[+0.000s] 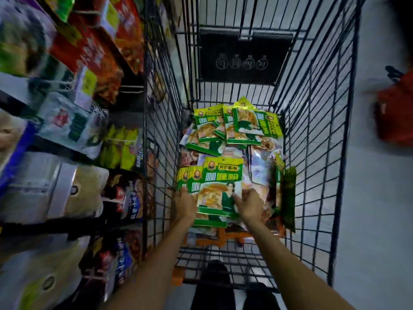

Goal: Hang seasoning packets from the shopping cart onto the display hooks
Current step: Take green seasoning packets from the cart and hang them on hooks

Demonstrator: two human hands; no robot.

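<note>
Both my arms reach down into a black wire shopping cart [312, 153]. My left hand [184, 203] and my right hand [249, 205] together grip a small stack of green-and-yellow seasoning packets [220, 186], left hand on its left edge, right hand on its lower right corner. The stack is held slightly above the cart's contents. More of the same green packets [234, 124] lie heaped at the far end of the cart. Display hooks are not clearly visible; hanging packets fill the rack [93, 63] on the left.
Silvery and reddish packets [263, 162] lie under and beside the stack. A dark green packet [289, 198] leans on the cart's right wall. Shelving with packaged goods [55, 186] runs close along the left. A red object [395, 113] is at the right on pale floor.
</note>
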